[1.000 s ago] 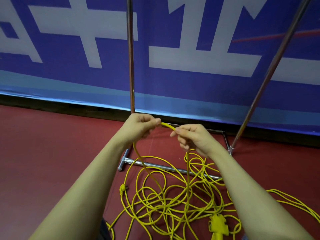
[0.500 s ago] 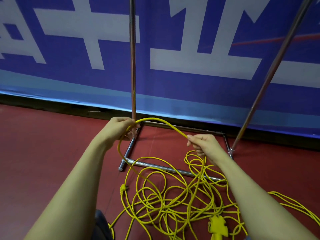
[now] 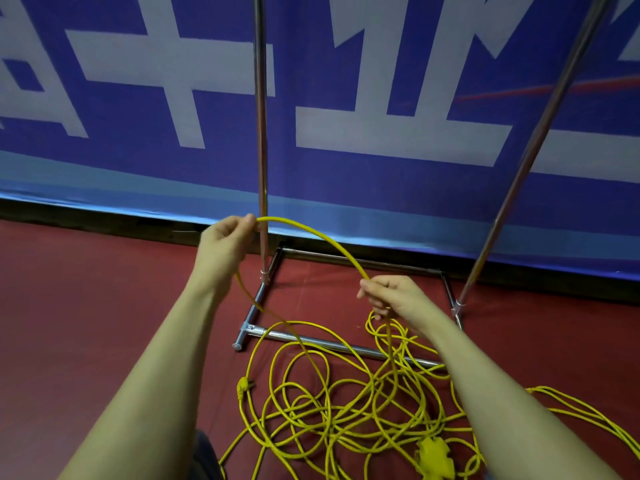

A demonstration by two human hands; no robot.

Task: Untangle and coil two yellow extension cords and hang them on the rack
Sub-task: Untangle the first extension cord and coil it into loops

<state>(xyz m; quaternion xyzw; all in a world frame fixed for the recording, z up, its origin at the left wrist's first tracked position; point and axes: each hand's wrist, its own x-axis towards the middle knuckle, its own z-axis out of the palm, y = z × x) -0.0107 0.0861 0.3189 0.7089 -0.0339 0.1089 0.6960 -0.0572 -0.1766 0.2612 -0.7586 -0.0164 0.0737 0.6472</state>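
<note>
Your left hand (image 3: pixel 221 244) and right hand (image 3: pixel 391 294) are each pinching an arching thin yellow extension cord (image 3: pixel 322 239) above its tangle on the red floor (image 3: pixel 69 306), before the chrome tube rack (image 3: pixel 260 133) and a blue banner (image 3: pixel 346 168) with unreadable white characters.

Smooth yellow plastic-sheathed cord (image 3: pixel 311 233), faintly glossy, arched between bare hands and tangled below. Moulded yellow plastic plug (image 3: pixel 242 388) and socket block (image 3: pixel 434 457), matt. Polished chrome-like metal rack (image 3: pixel 260 133), tubes mirror-bright with streaked reflections. Dull red floor (image 3: pixel 86 306), matt and finely textured, like rubber or vinyl sheet. Blue and white printed banner (image 3: pixel 346 168) behind, smooth with a soft sheen, like vinyl, brightest along its pale lower band.
</note>
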